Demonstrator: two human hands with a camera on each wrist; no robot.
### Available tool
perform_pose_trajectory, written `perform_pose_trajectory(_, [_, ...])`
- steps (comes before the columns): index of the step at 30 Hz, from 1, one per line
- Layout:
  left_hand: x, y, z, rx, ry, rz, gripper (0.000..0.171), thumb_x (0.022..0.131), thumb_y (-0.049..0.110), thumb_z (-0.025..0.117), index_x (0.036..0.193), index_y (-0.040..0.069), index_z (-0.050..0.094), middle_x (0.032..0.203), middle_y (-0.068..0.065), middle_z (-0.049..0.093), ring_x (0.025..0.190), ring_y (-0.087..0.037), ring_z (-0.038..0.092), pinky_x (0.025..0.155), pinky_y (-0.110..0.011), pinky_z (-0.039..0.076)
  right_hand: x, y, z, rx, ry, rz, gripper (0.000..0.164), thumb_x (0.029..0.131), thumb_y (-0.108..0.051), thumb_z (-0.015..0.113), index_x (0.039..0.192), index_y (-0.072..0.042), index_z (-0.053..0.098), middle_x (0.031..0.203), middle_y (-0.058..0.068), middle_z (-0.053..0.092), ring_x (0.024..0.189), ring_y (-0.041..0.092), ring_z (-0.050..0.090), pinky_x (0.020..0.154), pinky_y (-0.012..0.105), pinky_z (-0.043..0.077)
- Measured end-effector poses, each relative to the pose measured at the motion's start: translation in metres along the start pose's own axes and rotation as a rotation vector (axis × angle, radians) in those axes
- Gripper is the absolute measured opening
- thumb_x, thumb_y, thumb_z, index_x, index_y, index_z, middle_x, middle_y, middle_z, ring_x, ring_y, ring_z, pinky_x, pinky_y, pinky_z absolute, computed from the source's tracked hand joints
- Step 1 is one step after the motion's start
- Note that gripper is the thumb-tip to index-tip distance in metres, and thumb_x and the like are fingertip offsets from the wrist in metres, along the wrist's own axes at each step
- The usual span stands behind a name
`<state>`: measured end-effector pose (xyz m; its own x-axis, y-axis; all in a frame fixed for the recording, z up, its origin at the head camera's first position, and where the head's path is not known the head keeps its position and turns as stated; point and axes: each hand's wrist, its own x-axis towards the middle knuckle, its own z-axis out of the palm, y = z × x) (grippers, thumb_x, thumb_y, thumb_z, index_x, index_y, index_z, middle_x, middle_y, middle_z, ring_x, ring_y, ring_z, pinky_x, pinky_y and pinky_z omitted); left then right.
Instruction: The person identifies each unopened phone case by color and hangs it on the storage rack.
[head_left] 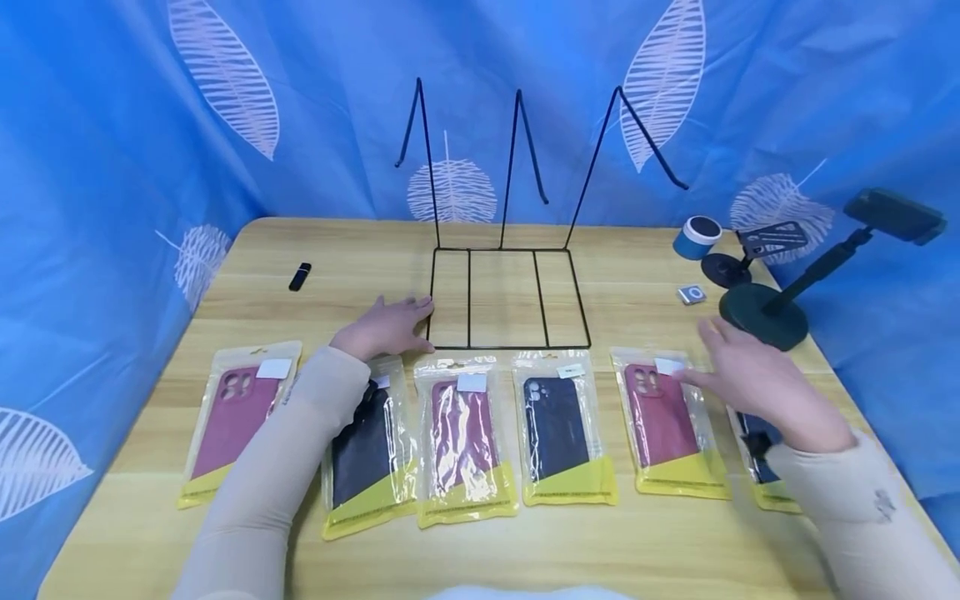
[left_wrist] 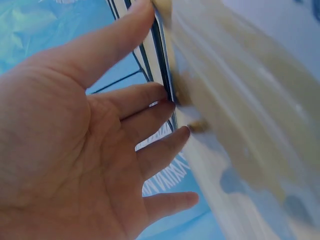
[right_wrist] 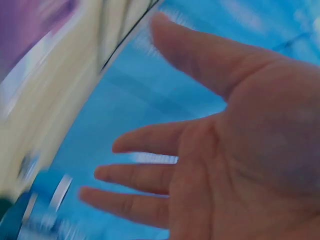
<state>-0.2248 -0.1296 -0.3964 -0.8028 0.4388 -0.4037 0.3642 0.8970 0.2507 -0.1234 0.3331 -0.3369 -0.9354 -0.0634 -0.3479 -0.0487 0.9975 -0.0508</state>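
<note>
A black wire rack (head_left: 502,347) stands at the back middle of the table, its three bent prongs rising behind a flat base. My left hand (head_left: 386,327) is at the base's left edge, fingertips right at the wire; in the left wrist view its fingers are extended. My right hand (head_left: 757,379) is over the right side of the table with fingers spread and nothing in them. Several phone cases in clear and yellow pouches lie in a row. A dark red case (head_left: 660,421) is just left of my right hand. My left forearm partly covers a black case (head_left: 363,458).
A dark green phone stand (head_left: 765,317) rises at the right edge, with a smaller black stand (head_left: 726,269) behind it. Near them are a blue jar (head_left: 696,238) and a small silver gadget (head_left: 691,294). A black USB stick (head_left: 300,277) lies back left. Blue curtains surround the table.
</note>
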Motion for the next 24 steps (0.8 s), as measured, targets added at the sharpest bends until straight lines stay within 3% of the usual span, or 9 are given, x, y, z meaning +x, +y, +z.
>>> perform_pose_trajectory(4, [-0.002,0.001,-0.001,0.0,0.001,-0.016,0.085,0.094,0.045,0.064,0.158,0.009,0.021,0.166,-0.008,0.014,0.154,-0.033,0.014,0.12,-0.066,0.002,-0.011,0.046,0.008,0.022,-0.079,0.125,0.128,0.079,-0.085,0.049,0.151,0.015,0.015,0.149,0.045,0.016,0.132,0.066,0.023,0.098,0.079,0.029])
perform_pose_trajectory(8, [-0.003,0.003,-0.002,0.0,0.001,-0.027,0.084,0.094,0.044,0.064,0.158,0.009,0.022,0.166,-0.008,0.015,0.153,-0.034,0.015,0.12,-0.066,0.005,-0.021,0.08,0.019,0.001,-0.131,0.213,0.127,0.079,-0.087,0.043,0.144,0.021,0.026,0.137,0.048,0.032,0.12,0.065,0.037,0.089,0.077,0.039])
perform_pose_trajectory(11, [-0.002,0.005,-0.003,-0.003,-0.001,-0.038,0.084,0.094,0.044,0.064,0.158,0.009,0.022,0.166,-0.008,0.015,0.153,-0.034,0.016,0.121,-0.065,0.006,-0.024,0.1,0.029,-0.014,-0.178,0.339,0.114,0.083,-0.082,0.045,0.129,0.022,0.044,0.106,0.041,0.052,0.094,0.051,0.054,0.077,0.059,0.051])
perform_pose_trajectory(13, [-0.001,0.006,-0.003,-0.003,-0.003,-0.041,0.084,0.094,0.044,0.064,0.158,0.01,0.023,0.166,-0.007,0.015,0.153,-0.033,0.017,0.121,-0.064,0.008,-0.025,0.11,0.038,-0.012,-0.222,0.44,0.107,0.085,-0.08,0.048,0.118,0.022,0.048,0.089,0.03,0.054,0.082,0.039,0.054,0.072,0.047,0.05])
perform_pose_trajectory(16, [0.0,0.007,-0.003,-0.014,-0.01,-0.043,0.083,0.094,0.043,0.065,0.157,0.01,0.023,0.166,-0.006,0.015,0.153,-0.033,0.018,0.122,-0.063,0.01,-0.027,0.121,0.053,0.001,-0.272,0.54,0.105,0.085,-0.078,0.048,0.11,0.023,0.05,0.079,0.02,0.053,0.076,0.031,0.054,0.069,0.04,0.047])
perform_pose_trajectory(21, [-0.001,0.009,-0.003,-0.022,-0.016,-0.048,0.083,0.094,0.042,0.065,0.158,0.01,0.023,0.166,-0.007,0.014,0.153,-0.033,0.017,0.122,-0.062,0.01,-0.03,0.133,0.068,0.059,-0.296,0.575,0.115,0.079,-0.087,0.045,0.111,0.024,0.048,0.08,0.02,0.051,0.078,0.031,0.054,0.068,0.037,0.045])
perform_pose_trajectory(24, [-0.001,0.009,-0.003,-0.023,-0.012,-0.048,0.083,0.094,0.042,0.065,0.157,0.01,0.023,0.166,-0.007,0.014,0.153,-0.033,0.018,0.122,-0.062,0.011,-0.027,0.139,0.072,0.105,-0.298,0.541,0.116,0.078,-0.088,0.046,0.109,0.023,0.047,0.081,0.021,0.051,0.079,0.032,0.054,0.067,0.036,0.045])
